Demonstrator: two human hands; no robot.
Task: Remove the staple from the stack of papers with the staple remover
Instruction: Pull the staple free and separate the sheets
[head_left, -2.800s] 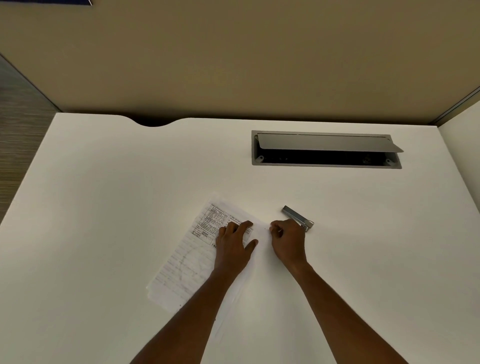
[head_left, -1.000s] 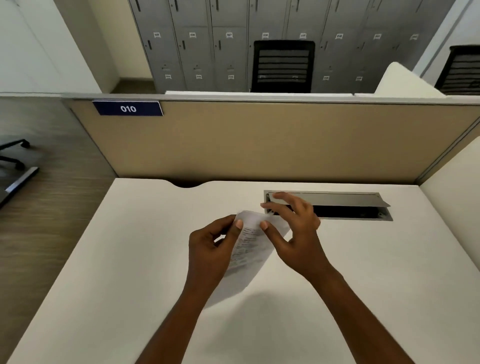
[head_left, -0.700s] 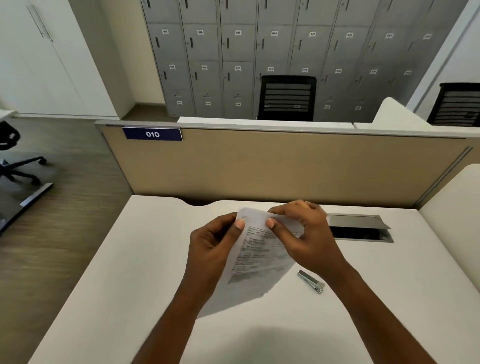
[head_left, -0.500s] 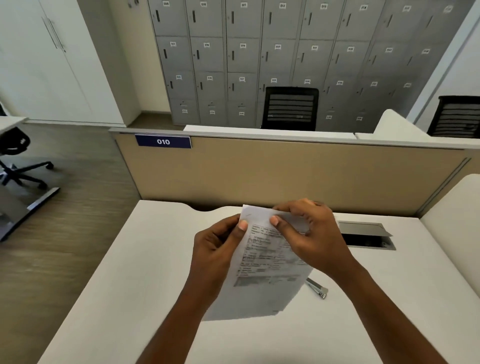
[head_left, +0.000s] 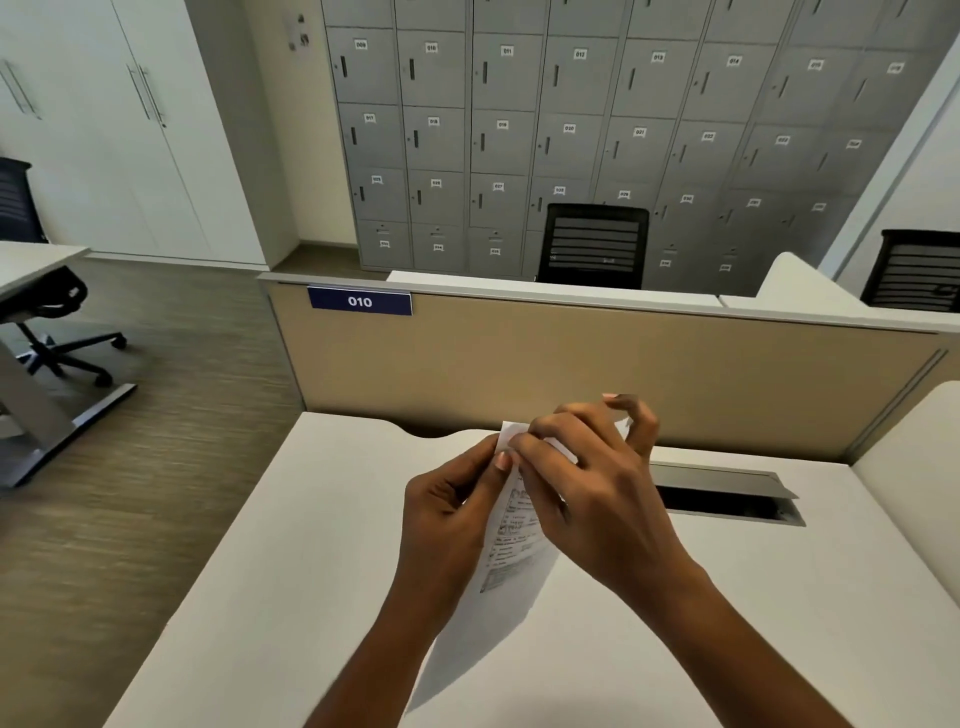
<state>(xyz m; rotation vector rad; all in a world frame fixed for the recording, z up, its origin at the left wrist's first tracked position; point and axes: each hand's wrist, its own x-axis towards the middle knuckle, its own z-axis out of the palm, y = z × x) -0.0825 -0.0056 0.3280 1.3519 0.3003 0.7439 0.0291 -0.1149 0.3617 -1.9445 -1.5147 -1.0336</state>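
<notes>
One stack of papers (head_left: 511, 525) hangs above the desk (head_left: 291, 545), clamped from both sides. The left hand (head_left: 447, 514) pinches its upper edge, and the right hand (head_left: 597, 493) pinches the top corner just beside it. Right of the right hand, one desk hatch (head_left: 727, 478) stands open; its dark inside is probably unreadable.

- At ten o'clock we read "010" in white on a blue plate (head_left: 359, 301) fixed to the partition (head_left: 571, 364).
- At twelve o'clock the lockers (head_left: 571, 130) carry small tags: we make out 009 to 014 on the top row and 017 to 022 beneath. The lower ones blur.
- At six o'clock the stack of papers (head_left: 511, 540) bears print too small for us to read.
</notes>
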